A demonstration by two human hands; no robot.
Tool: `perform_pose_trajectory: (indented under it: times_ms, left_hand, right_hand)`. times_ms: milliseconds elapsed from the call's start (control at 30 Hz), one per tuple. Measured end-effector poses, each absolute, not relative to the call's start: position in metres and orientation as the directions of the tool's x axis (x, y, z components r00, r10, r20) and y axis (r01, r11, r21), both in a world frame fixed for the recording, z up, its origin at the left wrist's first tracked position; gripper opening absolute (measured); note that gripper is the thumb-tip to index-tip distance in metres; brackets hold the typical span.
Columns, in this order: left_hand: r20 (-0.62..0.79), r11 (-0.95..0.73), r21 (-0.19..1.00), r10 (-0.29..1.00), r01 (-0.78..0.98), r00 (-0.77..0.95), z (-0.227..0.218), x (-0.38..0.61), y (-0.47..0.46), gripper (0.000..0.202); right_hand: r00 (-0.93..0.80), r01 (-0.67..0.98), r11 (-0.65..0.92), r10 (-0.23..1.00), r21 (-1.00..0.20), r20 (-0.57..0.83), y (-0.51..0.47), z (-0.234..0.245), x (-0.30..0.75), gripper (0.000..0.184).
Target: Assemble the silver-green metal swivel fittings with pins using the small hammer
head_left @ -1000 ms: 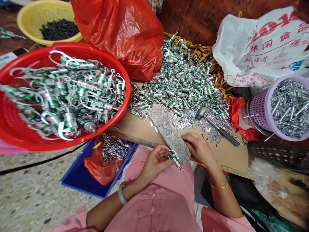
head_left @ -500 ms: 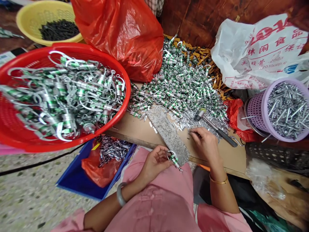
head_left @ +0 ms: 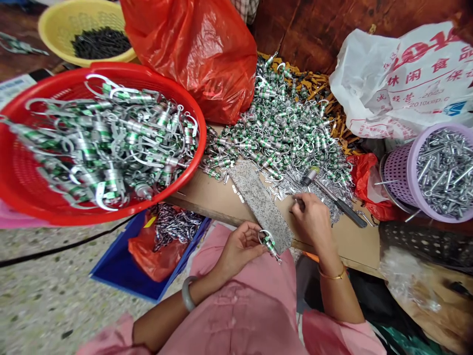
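My left hand (head_left: 242,246) is closed around a small green-and-silver metal fitting (head_left: 269,244) with a curved pale arm and a ring at its lower tip. It holds the fitting at the near end of a speckled stone strip (head_left: 262,204), which lies slantwise on the board. Just right of the strip, my right hand (head_left: 314,217) rests low over the board with its fingers curled together. Whatever may be between its fingertips is hidden or too small to name. Behind it lie a hammer (head_left: 334,197) and a scatter of tiny flat silver pieces (head_left: 288,187).
A heap of similar fittings (head_left: 291,128) covers the back of the board (head_left: 207,195). To the left are a red basket (head_left: 197,162) of fittings and a yellow basket (head_left: 46,29). A purple basket (head_left: 401,170) of metal pins stands right, below a white bag (head_left: 362,79).
The whole view has shifted slightly. My right hand's fingers have drawn in tighter and come down over the spot where a tiny dark piece lay. My left hand keeps the fitting in place.
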State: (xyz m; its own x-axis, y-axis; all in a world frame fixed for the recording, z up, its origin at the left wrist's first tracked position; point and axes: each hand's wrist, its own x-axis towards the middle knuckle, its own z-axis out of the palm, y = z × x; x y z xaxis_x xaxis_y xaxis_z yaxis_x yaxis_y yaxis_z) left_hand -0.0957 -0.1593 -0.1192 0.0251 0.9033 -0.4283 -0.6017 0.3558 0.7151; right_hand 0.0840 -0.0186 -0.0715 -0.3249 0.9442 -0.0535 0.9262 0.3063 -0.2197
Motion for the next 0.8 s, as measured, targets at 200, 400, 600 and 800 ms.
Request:
perform_pose_trajectory:
  times_ms: [200, 400, 600, 800]
  left_hand:
    - [-0.429, 0.36, 0.72, 0.903, -0.593, 0.027, -0.119, -0.096, -0.159, 0.042]
    - [-0.426, 0.364, 0.739, 0.904, -0.567, 0.024, -0.117, -0.097, -0.16, 0.038]
    - [-0.438, 0.361, 0.73, 0.899, -0.58, 0.008, -0.116, -0.096, -0.16, 0.04]
    - [-0.437, 0.347, 0.733, 0.899, -0.585, -0.015, -0.117, -0.094, -0.159, 0.042]
  right_hand:
    - [-0.473, 0.667, 0.222, 0.864, -0.711, -0.173, -0.066, -0.048, 0.089, 0.018]
    - [-0.491, 0.646, 0.207, 0.85, -0.734, -0.192, -0.098, -0.049, 0.071, 0.018]
    - [-0.441, 0.676, 0.199, 0.881, -0.709, -0.173, -0.109, -0.057, 0.066, 0.012]
    - [-0.244, 0.78, 0.28, 0.96, -0.56, 0.139, -0.062, -0.058, 0.1, 0.02]
